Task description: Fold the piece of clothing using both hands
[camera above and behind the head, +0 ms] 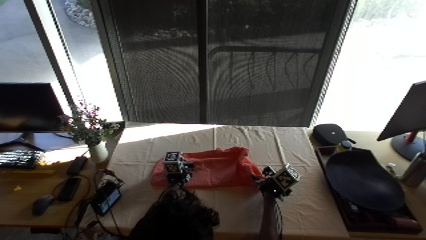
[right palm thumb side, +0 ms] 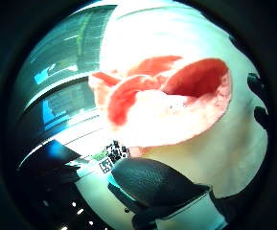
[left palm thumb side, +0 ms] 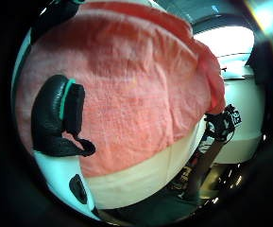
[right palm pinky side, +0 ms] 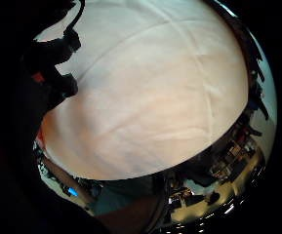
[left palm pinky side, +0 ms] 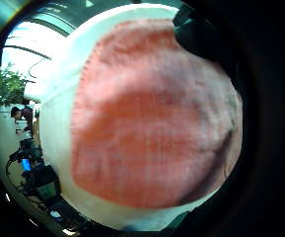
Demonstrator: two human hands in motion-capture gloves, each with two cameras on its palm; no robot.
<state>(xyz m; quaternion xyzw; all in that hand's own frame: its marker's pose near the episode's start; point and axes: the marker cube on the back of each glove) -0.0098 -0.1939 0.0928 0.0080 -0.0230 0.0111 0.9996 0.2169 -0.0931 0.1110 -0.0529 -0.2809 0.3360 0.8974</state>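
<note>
Cream cloth, creased in straight lines, covers the table (camera above and behind the head: 233, 200) where I work; behind it stands a dark screened window, with bright daylight at both sides.

One piece of clothing (camera above and behind the head: 212, 169), salmon-red with a fine woven texture, lies on the cloth near the table's middle. Its shape is a rough rectangle, rumpled and raised at its right end.

My left hand (camera above and behind the head: 176, 169) rests at the garment's left part. In the left thumb side palm view a black gloved finger (left palm thumb side: 56, 118) is curled and lies against the red fabric. I cannot tell whether it pinches the cloth. The little finger side view shows only flat fabric and a strip of tablecloth.

My right hand (camera above and behind the head: 279, 181) sits just beside the garment's right end. The right thumb side palm view shows what the outside view does not: an open, rounded fold of the garment standing up, near a black fingertip (right palm thumb side: 155, 184). Contact there is not visible, so I cannot tell the state of those fingers. The right little finger side view shows mostly bare tablecloth.

One potted plant (camera above and behind the head: 90, 130) stands at the table's left. One dark oval tray (camera above and behind the head: 363, 182) lies at its right.
</note>
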